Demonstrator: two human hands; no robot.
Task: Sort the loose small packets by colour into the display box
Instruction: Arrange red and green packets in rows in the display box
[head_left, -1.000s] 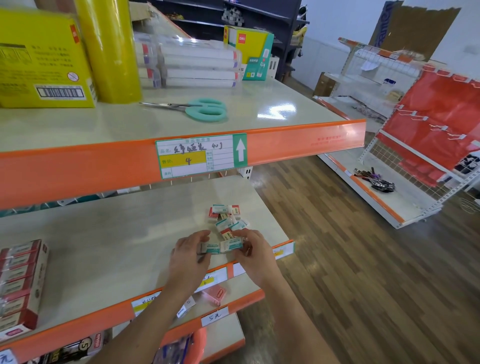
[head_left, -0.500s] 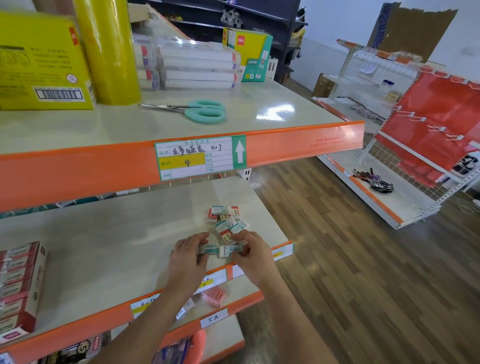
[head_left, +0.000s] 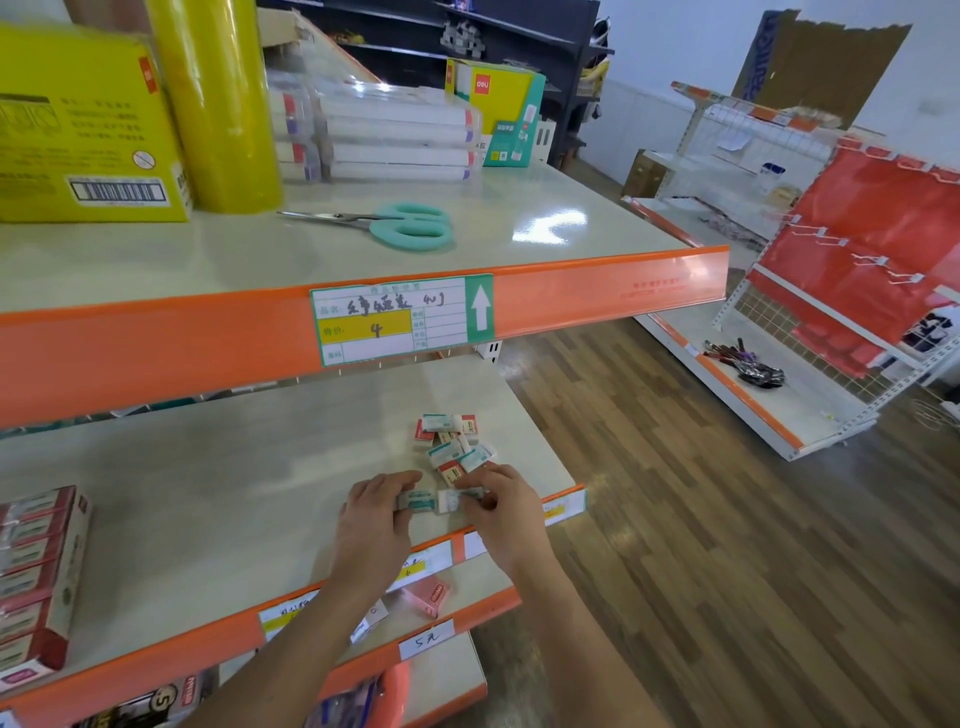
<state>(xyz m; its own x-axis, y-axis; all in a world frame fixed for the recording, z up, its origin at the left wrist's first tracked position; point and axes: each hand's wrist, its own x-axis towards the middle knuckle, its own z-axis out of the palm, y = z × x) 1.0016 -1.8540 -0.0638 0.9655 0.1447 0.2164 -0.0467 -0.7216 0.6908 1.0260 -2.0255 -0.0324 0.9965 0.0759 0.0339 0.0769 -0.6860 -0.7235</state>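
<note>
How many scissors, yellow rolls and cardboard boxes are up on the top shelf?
Scissors with mint-green handles: 1
Tall yellow roll: 1
Cardboard boxes: 2, a big yellow box and a yellow-and-teal box
Total: 4

A stationery shop is showing itself: orange-edged retail shelves (head_left: 597, 291) carrying a handwritten price label (head_left: 400, 319), boxed stock (head_left: 498, 117) upper centre, hook-fitted display racks (head_left: 852, 270) standing right.
</note>
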